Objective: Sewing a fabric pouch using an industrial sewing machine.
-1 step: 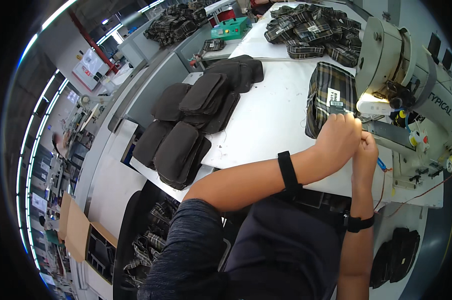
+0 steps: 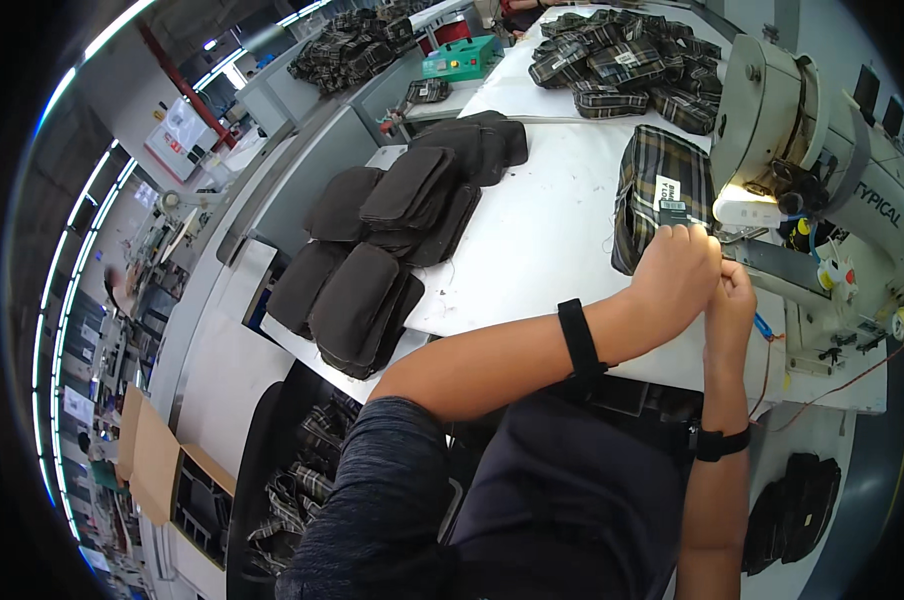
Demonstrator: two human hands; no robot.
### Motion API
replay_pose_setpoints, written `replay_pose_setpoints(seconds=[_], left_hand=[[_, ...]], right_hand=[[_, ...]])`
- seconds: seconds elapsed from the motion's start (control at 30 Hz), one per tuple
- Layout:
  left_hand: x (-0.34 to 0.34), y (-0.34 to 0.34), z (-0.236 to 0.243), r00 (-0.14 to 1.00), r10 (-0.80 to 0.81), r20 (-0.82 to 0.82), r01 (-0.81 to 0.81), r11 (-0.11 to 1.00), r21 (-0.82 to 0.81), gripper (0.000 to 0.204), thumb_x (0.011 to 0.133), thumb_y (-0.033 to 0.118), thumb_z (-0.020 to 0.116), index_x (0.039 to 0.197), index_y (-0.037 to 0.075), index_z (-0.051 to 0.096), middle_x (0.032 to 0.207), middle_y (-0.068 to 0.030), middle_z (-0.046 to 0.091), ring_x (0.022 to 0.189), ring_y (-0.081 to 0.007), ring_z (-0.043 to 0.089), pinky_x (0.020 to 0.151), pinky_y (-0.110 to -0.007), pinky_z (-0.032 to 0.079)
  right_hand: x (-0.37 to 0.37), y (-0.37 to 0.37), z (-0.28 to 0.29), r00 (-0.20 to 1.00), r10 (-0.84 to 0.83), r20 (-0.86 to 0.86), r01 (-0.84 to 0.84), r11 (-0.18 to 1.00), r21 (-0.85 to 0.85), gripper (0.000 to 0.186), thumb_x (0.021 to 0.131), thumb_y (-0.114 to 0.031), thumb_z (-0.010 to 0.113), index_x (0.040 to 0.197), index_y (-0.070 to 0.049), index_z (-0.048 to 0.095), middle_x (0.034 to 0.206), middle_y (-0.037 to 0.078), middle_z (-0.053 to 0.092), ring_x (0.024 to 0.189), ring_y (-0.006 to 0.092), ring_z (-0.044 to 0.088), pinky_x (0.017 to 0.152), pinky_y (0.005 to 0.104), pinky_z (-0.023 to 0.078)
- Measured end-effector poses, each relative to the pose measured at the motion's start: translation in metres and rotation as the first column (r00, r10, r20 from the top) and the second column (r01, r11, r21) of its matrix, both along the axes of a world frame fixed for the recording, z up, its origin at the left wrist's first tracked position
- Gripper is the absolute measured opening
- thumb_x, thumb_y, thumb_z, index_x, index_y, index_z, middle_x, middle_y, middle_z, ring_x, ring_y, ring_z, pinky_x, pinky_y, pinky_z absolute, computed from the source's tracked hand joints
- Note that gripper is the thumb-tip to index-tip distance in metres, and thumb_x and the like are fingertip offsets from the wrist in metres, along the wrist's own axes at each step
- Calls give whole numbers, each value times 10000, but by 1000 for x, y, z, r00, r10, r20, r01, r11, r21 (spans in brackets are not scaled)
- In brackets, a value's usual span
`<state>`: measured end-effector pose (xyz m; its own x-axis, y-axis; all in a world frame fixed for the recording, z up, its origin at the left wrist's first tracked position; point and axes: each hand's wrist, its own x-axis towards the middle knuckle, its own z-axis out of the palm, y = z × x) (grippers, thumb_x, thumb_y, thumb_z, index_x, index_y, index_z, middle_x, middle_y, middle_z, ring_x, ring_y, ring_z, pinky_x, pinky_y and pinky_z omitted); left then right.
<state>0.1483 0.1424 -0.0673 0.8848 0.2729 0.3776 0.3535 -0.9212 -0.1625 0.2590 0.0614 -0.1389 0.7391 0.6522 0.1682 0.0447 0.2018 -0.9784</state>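
A dark plaid fabric pouch [image 2: 662,170] with a white label and a small dark tag lies on the white table beside the sewing machine [image 2: 787,140]. At the pouch's near end, my left hand [image 2: 678,280] is closed, knuckles up, by the tag. My right hand [image 2: 732,300] is closed too, its fingertips pinched against the left hand's fingers. Whatever lies between the fingers is hidden. Both hands are just in front of the machine's lit needle area and its narrow arm [image 2: 777,268].
Stacks of dark padded fabric pieces [image 2: 362,305] lie to the left on the white table [image 2: 532,240]. Plaid pouches [image 2: 622,60] are heaped at the far end. A green box-shaped device [image 2: 462,60] stands beyond. A black bin [image 2: 282,480] with plaid pieces and a cardboard box [image 2: 162,460] are lower left.
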Motion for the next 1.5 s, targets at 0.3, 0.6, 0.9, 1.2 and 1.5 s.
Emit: replay_pose_setpoints(seconds=[0.3,0.6,0.9,1.2,1.5], left_hand=[[4,48,15,857,-500,122,488,865,115,160,881,200,655,983,89,602,941,-87,646,884,-308,696,747,-441,542],[-1,72,40,759,-649,-50,651,753,102,233,947,131,675,1172,73,696,1074,-93,721,876,-307,742,714,-383,597],[-3,57,28,786,-606,123,611,792,-3,237,888,80,815,1124,87,786,1014,-55,742,811,-262,722,703,-325,585],[-1,57,24,775,-612,159,627,775,-73,264,843,-14,818,1104,24,802,964,-80,741,762,-213,726,653,-318,581],[8,69,27,746,-657,107,663,748,-29,280,804,-85,827,1076,-37,786,952,-129,739,780,-248,743,679,-320,606]], right_hand=[[-39,32,-4,963,-196,-183,220,968,122,341,905,-23,749,1213,9,606,1119,89,667,981,152,633,846,294,550],[-48,2,-2,963,-269,-24,270,957,109,400,845,-91,716,1225,33,743,1062,148,779,920,230,719,855,350,562],[-42,-15,2,948,-8,-319,67,982,176,403,942,-37,692,1335,47,710,1085,68,765,934,93,680,825,260,539],[-46,-13,-4,926,57,-372,57,956,287,377,959,22,704,1335,42,707,1154,83,748,997,114,705,897,266,563],[-39,6,-2,920,3,-393,145,927,347,250,962,37,717,1212,53,712,1091,83,723,941,94,697,823,248,563]])
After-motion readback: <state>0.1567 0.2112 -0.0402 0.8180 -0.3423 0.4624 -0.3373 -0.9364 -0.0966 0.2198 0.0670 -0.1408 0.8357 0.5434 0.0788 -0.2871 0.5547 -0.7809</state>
